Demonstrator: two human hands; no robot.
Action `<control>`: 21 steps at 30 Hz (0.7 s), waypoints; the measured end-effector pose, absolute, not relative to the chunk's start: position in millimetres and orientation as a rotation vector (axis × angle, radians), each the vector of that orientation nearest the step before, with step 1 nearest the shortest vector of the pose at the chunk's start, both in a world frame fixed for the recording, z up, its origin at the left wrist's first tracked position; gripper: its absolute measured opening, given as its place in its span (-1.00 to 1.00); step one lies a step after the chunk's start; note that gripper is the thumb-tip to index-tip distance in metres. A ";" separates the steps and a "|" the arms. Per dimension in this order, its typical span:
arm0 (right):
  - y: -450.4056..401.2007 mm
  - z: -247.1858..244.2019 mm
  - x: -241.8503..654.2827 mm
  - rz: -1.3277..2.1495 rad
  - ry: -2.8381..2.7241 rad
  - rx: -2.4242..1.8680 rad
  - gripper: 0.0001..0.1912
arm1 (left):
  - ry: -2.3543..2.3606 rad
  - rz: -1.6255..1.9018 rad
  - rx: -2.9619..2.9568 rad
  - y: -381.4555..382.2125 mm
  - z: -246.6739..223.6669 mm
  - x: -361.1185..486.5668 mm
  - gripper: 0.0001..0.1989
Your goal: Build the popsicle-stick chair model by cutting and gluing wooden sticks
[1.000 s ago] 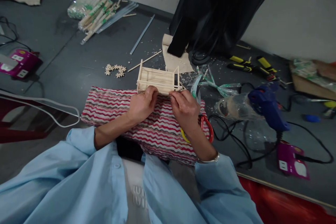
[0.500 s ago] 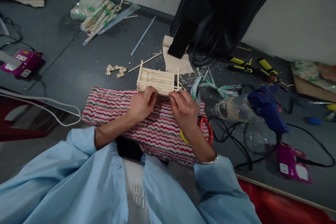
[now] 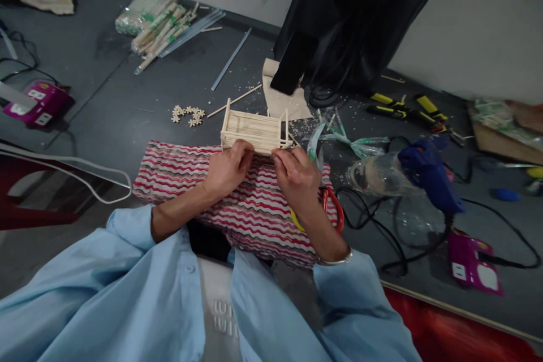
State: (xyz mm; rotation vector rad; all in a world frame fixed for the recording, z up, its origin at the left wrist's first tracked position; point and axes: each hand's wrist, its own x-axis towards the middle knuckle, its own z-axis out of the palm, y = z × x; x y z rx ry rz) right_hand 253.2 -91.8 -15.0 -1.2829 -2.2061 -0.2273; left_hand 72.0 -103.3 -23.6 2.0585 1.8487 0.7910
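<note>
The left hand (image 3: 230, 168) and the right hand (image 3: 297, 175) both have curled fingers, their tips pinching the near long side of a small wooden-stick frame (image 3: 252, 124). The left tips grip near the middle of that side, the right tips towards its right-hand corner. Whether a separate stick also sits between them is too small to tell. The frame lies just ahead of both hands, at the far edge of a striped cloth (image 3: 254, 203) spread beneath the wrists; the knuckles hide how much of its weight the table (image 3: 178, 79) bears.

The step in hand looks like setting or pressing a joint along that near side. The next move seems to call for light, even pressure from both hands, keeping the side straight without bending the slim corner posts.

Ahead of the left hand and to its left are snowflake-shaped wooden pieces (image 3: 188, 113); a loose stick (image 3: 235, 100) lies beyond the frame. Scissors (image 3: 335, 209) with red and yellow handles sit by the right wrist. A blue glue gun (image 3: 430, 172), well to the right of the right hand, would be within reach if the joint needs more glue.
</note>
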 end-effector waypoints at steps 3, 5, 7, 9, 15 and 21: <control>-91.6 -16.8 253.9 -0.230 -2.196 -1.279 -0.77 | 1.864 0.819 2.127 -108.5 -24.3 65.3 -0.74; -91.6 -17.8 254.5 -0.223 -2.197 -1.280 -0.77 | 1.834 0.913 2.163 -113.4 -23.1 57.8 -0.73; -91.7 -18.2 254.8 -0.213 -2.204 -1.291 -0.76 | 1.775 1.026 2.162 -118.1 -20.4 48.6 -0.81; -91.9 -18.0 255.0 -0.211 -2.206 -1.304 -0.76 | 1.723 1.105 2.147 -121.6 -16.9 39.0 -0.89; -91.5 -16.9 256.0 -0.220 -2.210 -1.291 -0.77 | 1.769 1.254 1.864 -119.0 -11.8 20.6 -0.96; -94.5 -16.1 257.4 -0.208 -2.203 -1.253 -0.78 | 1.752 1.176 1.727 -112.5 -17.1 18.9 -0.89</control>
